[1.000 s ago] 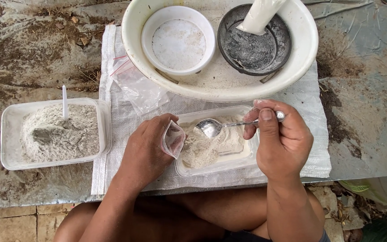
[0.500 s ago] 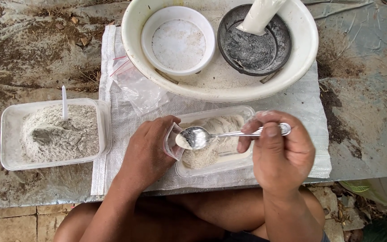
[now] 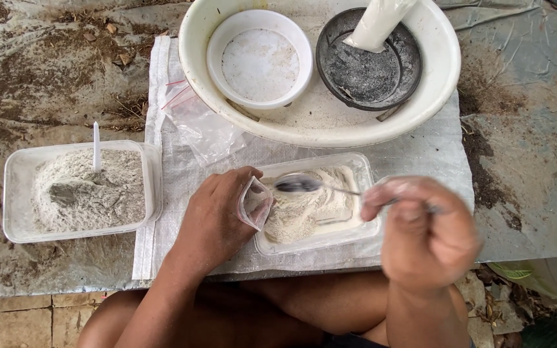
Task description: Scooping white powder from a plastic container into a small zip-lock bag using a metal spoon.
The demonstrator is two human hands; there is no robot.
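the left hand [image 3: 217, 216] pinches a small clear plastic bag [image 3: 254, 203] by its rim, fingers curled round it so the mouth stays open and tilted toward the spoon; it hangs right at the left edge of the clear tray of pale powder [image 3: 317, 203], which means any spill drops back into the tray rather than onto the cloth. the right hand [image 3: 423, 229], blurred by motion, is clenched around the handle of a metal spoon [image 3: 298, 185], gripping it at the far end so the bowl of the spoon reaches across the tray to sit just beside the bag's mouth; whether the spoon carries powder i cannot tell for the blur. the tray lies on a white woven sheet [image 3: 420, 154] spread over the dirty ground cover, apparently to keep the work off the soil. behind it a large cream basin [image 3: 320, 125] holds a white bowl [image 3: 259, 58] and a dark round dish [image 3: 369, 61] side by side, with a white rolled bag or tube [image 3: 378, 22] standing in the dish. a loose heap of empty clear bags [image 3: 198, 125] lies just left of the basin, within reach of the left hand. well to the left, off the sheet, a second clear tray of grey-white powder [image 3: 78, 190] has a thin white stick [image 3: 97, 145] standing upright in it.
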